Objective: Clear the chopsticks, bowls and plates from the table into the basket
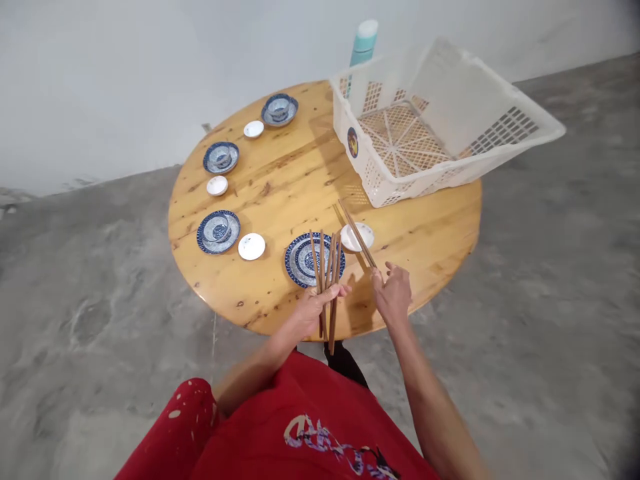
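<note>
My left hand (320,303) is closed around a loose bundle of brown chopsticks (331,263), fanned out above the near edge of the table. Behind them lies a blue-and-white plate (295,257), partly covered from view by the sticks. In my right hand (393,290) is a pair of chopsticks (359,237), held by the near end and pointing away to the upper left. The far part of this pair passes over a small white dish (367,235) right of the plate. Whether the pair touches the dish I cannot tell.
A large white plastic basket (380,190) stands on the right of the round wooden table (280,193), a teal bottle (364,43) behind it. Along the left side sit blue-and-white plates with bowls (219,231), (221,157), (279,109) and small white dishes (251,247).
</note>
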A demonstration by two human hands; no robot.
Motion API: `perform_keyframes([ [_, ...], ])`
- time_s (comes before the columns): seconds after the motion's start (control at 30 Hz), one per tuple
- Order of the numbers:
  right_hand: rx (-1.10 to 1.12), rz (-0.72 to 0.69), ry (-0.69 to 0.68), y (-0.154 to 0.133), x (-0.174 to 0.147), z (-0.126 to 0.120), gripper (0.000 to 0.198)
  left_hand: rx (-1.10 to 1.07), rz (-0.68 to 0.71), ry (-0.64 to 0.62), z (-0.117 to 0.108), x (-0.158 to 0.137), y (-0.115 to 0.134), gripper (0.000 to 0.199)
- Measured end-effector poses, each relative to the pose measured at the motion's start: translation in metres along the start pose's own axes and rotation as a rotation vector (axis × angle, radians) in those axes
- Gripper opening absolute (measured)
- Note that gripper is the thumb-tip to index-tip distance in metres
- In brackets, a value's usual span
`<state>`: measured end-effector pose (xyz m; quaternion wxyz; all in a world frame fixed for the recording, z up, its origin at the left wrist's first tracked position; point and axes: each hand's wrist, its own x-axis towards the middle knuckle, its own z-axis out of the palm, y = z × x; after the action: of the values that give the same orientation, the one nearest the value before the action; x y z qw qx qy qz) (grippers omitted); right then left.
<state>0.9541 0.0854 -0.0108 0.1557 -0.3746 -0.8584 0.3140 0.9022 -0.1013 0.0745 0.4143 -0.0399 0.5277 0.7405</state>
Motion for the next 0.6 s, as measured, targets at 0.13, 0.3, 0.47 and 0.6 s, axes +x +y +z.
perform_keyframes([
  [0.13, -0.002, 0.139, -0.257, 0.007, 0.038, 0.007, 0.046, -0.142, -0.099, 0.046, 0.033, -0.012, -0.015, 0.058],
  [0.3, 0.350, 0.212, -0.391, 0.009, 0.038, -0.001, 0.044, -0.153, -0.021, 0.183, 0.053, -0.010, -0.026, 0.058],
  [0.47, 0.752, 0.140, -0.443, 0.008, -0.015, -0.048, 0.056, -0.138, 0.121, 0.397, 0.066, 0.014, -0.031, 0.056],
  [0.6, 0.658, -0.039, -0.575, 0.010, -0.070, -0.072, 0.053, -0.054, 0.198, 0.446, 0.081, 0.026, -0.030, 0.059],
])
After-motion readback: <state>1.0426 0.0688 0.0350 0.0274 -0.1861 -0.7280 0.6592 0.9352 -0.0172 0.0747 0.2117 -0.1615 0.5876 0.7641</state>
